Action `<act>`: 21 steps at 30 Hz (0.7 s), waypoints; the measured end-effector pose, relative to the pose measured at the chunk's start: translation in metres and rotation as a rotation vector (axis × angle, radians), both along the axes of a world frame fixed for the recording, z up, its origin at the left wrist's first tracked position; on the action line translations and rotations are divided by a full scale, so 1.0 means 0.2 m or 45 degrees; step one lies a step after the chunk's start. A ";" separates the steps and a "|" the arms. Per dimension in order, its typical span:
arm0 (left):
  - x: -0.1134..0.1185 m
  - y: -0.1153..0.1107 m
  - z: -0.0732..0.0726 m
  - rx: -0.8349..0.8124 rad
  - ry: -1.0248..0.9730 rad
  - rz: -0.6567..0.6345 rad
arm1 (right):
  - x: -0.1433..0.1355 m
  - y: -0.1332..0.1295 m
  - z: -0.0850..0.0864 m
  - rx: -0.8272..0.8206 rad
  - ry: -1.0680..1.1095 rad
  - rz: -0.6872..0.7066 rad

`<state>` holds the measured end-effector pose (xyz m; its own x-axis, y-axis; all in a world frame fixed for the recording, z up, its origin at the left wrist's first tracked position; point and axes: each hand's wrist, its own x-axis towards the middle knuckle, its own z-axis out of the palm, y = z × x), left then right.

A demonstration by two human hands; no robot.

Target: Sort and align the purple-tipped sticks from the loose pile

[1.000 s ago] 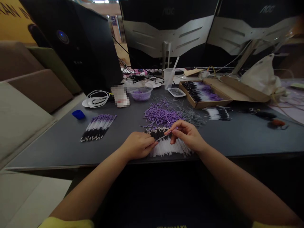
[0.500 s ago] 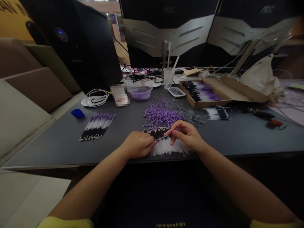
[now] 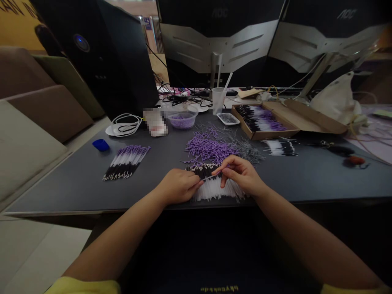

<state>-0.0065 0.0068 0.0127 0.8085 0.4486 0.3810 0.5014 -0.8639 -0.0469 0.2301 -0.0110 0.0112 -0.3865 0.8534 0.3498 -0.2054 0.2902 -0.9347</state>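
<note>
My left hand (image 3: 181,186) is closed in a pinch around one end of a thin whitish stick (image 3: 209,177). At the stick's other end, my right hand (image 3: 242,175) pinches a small purple piece; whether the two are joined is too small to tell. Under both hands lies a row of black-and-white sticks (image 3: 210,192), their metallic-looking tips pointing away from me. Just beyond is a heap of purple pin-like pieces (image 3: 206,148), with thin grey pieces (image 3: 252,153) scattered on its right.
Purple-ended sticks (image 3: 127,161) lie bundled at left, near a blue cap-like object (image 3: 101,145). Behind are a clear bowl (image 3: 183,118), a plastic cup (image 3: 218,100) and a small tray (image 3: 228,119). An open cardboard box (image 3: 272,134) of sticks stands right, with loose sticks (image 3: 280,147) before it.
The view has shifted very slightly. Both hands keep the same grip and position, and nothing on the table has visibly moved.
</note>
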 end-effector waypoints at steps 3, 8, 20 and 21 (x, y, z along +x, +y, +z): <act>0.00 0.00 0.00 0.037 -0.005 -0.006 | 0.00 0.00 0.00 0.008 -0.016 -0.014; 0.00 -0.01 0.01 0.241 -0.068 0.004 | -0.01 -0.01 0.00 0.045 -0.039 -0.103; 0.00 0.00 -0.01 0.550 -0.035 0.030 | -0.03 -0.02 -0.02 0.239 -0.333 -0.251; 0.00 0.00 -0.01 0.549 -0.024 0.035 | -0.03 -0.02 -0.01 0.250 -0.374 -0.271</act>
<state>-0.0072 0.0074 0.0105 0.7893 0.2666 0.5531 0.5285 -0.7536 -0.3910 0.2249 -0.0144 0.0083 -0.3162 0.8529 0.4153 0.1456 0.4762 -0.8672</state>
